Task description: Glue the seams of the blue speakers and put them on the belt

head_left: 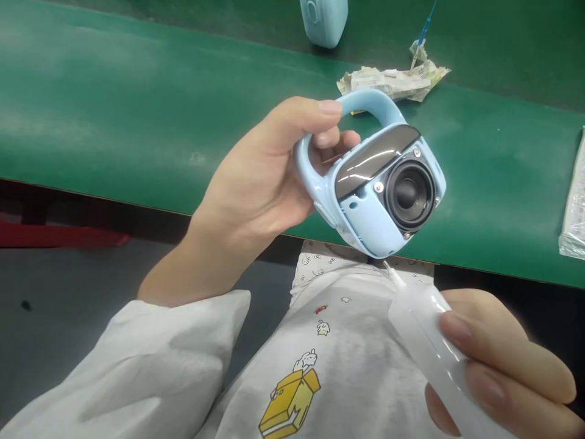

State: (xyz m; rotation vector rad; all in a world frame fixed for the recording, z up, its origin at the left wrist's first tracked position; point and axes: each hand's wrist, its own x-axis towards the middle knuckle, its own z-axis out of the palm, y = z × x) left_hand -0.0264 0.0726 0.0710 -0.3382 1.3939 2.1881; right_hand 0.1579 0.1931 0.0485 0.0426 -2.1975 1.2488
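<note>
Near the middle, my left hand [278, 158] is closed round the curved handle of a light blue speaker device [375, 222]. The device is tilted; its face shows a round black speaker cone, a dark glossy panel and several screws. At the lower right, my right hand [507, 360] grips a white glue bottle [429, 335]. The bottle's thin nozzle points up and left, close to the device's bottom edge; whether it touches cannot be told.
On the green table [114, 110], a second light blue device [324, 21] stands at the top. Below it lies crumpled paper [393, 82] with a thin blue stick [426, 29] over it. A plastic-wrapped item [574, 201] sits at the right edge. A red object [59, 236] is lower left.
</note>
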